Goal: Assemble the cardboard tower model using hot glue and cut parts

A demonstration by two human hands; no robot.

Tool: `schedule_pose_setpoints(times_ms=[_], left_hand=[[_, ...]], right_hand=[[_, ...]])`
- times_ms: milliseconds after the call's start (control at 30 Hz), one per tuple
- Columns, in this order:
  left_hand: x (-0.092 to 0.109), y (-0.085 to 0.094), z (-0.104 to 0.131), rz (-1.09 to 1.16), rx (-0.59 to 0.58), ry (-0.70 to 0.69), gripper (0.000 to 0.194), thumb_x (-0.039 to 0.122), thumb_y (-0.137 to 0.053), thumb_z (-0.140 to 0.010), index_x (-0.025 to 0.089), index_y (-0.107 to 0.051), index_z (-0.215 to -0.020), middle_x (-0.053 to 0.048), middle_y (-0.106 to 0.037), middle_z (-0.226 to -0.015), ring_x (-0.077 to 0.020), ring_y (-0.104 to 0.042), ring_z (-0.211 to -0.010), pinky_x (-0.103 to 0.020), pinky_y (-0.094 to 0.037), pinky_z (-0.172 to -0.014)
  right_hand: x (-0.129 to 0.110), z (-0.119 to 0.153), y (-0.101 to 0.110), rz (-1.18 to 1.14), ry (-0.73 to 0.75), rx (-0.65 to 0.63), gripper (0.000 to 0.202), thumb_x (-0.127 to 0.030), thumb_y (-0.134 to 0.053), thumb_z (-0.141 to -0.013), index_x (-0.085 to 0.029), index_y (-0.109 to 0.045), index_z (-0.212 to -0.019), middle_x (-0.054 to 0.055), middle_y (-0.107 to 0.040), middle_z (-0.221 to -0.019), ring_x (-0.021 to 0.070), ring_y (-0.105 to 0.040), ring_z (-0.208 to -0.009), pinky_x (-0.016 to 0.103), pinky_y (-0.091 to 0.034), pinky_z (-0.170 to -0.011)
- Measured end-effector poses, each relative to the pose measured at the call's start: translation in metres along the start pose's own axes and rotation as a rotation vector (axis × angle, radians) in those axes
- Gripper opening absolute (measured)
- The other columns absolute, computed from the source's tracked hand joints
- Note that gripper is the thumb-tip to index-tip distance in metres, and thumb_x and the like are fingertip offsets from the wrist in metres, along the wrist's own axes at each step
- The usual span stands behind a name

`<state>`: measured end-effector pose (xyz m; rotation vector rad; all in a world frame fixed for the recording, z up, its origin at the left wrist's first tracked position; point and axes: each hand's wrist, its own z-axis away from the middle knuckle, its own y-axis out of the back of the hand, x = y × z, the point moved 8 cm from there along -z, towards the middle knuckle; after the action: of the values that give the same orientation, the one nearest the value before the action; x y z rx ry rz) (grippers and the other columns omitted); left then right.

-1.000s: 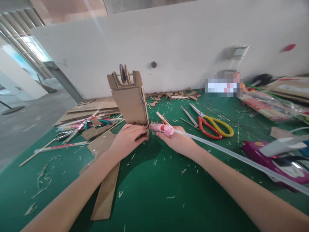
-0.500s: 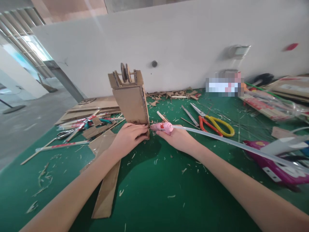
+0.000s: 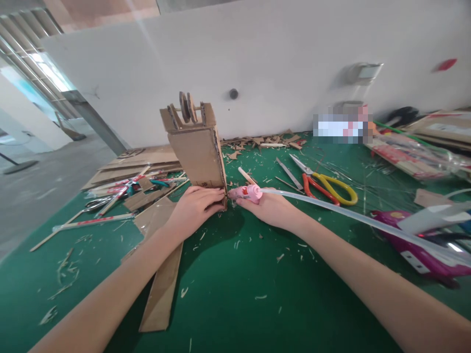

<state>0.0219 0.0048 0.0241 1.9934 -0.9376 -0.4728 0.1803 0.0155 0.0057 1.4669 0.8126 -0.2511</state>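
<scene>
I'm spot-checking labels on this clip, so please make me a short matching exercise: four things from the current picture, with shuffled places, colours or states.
Things:
1. pink tool
2. scissors
3. cardboard tower
4. translucent strip

Descriptions:
A. touched near its base by the left hand
B. runs rightward from the pink tool's rear end
C. held in the right hand
D. one orange-red handle, one yellow

Pairs: 1-C, 2-D, 3-A, 4-B

Daylight is glowing through an upper-left opening [image 3: 51,72]; faint flare is streaking the wall [image 3: 265,59]. Soft shadow is darkening the middle of the bench [image 3: 290,304], wide-angle stretch is pulling the edges, and blur is softening the floor [image 3: 33,196].
</scene>
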Motion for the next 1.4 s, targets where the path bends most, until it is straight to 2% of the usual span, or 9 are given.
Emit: schedule_pose_setpoints(times_ms=[67,200,300,433,600,733,900,1200,1400], left_hand=[[0.0,0.001,-0.001,-0.001,0.0,0.004,0.027,0.037,-0.062,-0.087,0.021,-0.065,-0.109,-0.001,-0.072,-0.11,-0.0189,-0.065,-0.105,-0.037,-0.044,-0.088],[0.0,0.001,-0.001,0.008,-0.014,0.008,0.025,0.036,-0.063,-0.087,0.023,-0.066,-0.108,0.0,-0.072,-0.109,-0.0184,-0.066,-0.105,-0.037,-0.044,-0.088],[0.0,0.002,-0.001,0.012,-0.013,0.013,0.024,0.036,-0.064,-0.086,0.024,-0.067,-0.107,0.0,-0.072,-0.109,-0.0183,-0.066,-0.104,-0.037,-0.044,-0.088],[-0.002,0.001,-0.001,0.023,-0.023,0.02,0.027,0.037,-0.062,-0.087,0.023,-0.066,-0.11,-0.001,-0.071,-0.111,-0.0189,-0.065,-0.105,-0.037,-0.045,-0.089],[-0.003,0.0,0.0,0.027,-0.021,0.014,0.027,0.038,-0.06,-0.088,0.022,-0.068,-0.109,-0.002,-0.071,-0.112,-0.0198,-0.065,-0.106,-0.037,-0.045,-0.09],[-0.003,-0.001,0.0,0.02,-0.029,0.009,0.028,0.039,-0.059,-0.089,0.023,-0.068,-0.11,-0.002,-0.071,-0.112,-0.0203,-0.065,-0.105,-0.037,-0.045,-0.089],[-0.003,-0.001,-0.001,0.022,-0.035,0.006,0.027,0.038,-0.057,-0.091,0.024,-0.067,-0.112,-0.002,-0.071,-0.112,-0.02,-0.066,-0.105,-0.037,-0.046,-0.088],[-0.004,-0.001,0.001,0.023,-0.018,0.001,0.021,0.032,-0.058,-0.091,0.024,-0.067,-0.108,-0.002,-0.071,-0.11,-0.0189,-0.066,-0.104,-0.037,-0.045,-0.087],[-0.003,-0.001,0.001,0.007,-0.009,-0.009,0.021,0.031,-0.06,-0.09,0.023,-0.067,-0.108,-0.002,-0.072,-0.11,-0.0186,-0.066,-0.104,-0.036,-0.046,-0.087]], right_hand=[[-0.001,0.002,0.0,-0.004,0.014,-0.027,0.04,-0.053,-0.045,-0.09,-0.029,-0.071,-0.108,0.002,-0.072,-0.093,0.0198,-0.064,-0.078,0.03,-0.049,-0.073],[-0.009,0.008,0.001,-0.102,0.12,-0.091,0.035,-0.046,-0.047,-0.091,-0.034,-0.065,-0.117,-0.001,-0.07,-0.106,0.019,-0.064,-0.089,0.031,-0.048,-0.081],[-0.003,0.009,-0.001,-0.142,0.065,-0.094,0.035,-0.049,-0.049,-0.089,-0.032,-0.068,-0.113,0.001,-0.071,-0.091,0.0184,-0.063,-0.077,0.031,-0.049,-0.072],[0.005,0.006,0.001,-0.178,-0.02,0.0,0.039,-0.053,-0.051,-0.087,-0.026,-0.071,-0.107,0.002,-0.065,-0.071,0.0159,-0.056,-0.062,0.029,-0.045,-0.062],[0.002,-0.001,-0.002,-0.185,-0.009,0.015,0.038,-0.048,-0.051,-0.088,-0.025,-0.07,-0.11,0.0,-0.061,-0.066,0.0133,-0.05,-0.057,0.028,-0.041,-0.06],[0.002,-0.003,-0.001,-0.155,-0.006,0.022,0.038,-0.05,-0.05,-0.088,-0.025,-0.07,-0.11,0.0,-0.059,-0.063,0.0145,-0.051,-0.057,0.028,-0.041,-0.06],[-0.001,0.002,-0.001,-0.093,0.007,-0.068,0.038,-0.053,-0.047,-0.089,-0.027,-0.069,-0.108,0.0,-0.06,-0.063,0.0153,-0.053,-0.058,0.029,-0.042,-0.061],[-0.004,0.018,-0.004,-0.13,-0.04,-0.278,0.042,-0.054,-0.045,-0.09,-0.031,-0.066,-0.117,-0.005,-0.056,-0.057,0.0095,-0.044,-0.042,0.024,-0.036,-0.046],[-0.011,0.021,0.0,-0.142,0.021,-0.269,0.034,-0.046,-0.046,-0.091,-0.036,-0.067,-0.116,-0.005,-0.061,-0.065,0.0084,-0.045,-0.045,0.023,-0.036,-0.048]])
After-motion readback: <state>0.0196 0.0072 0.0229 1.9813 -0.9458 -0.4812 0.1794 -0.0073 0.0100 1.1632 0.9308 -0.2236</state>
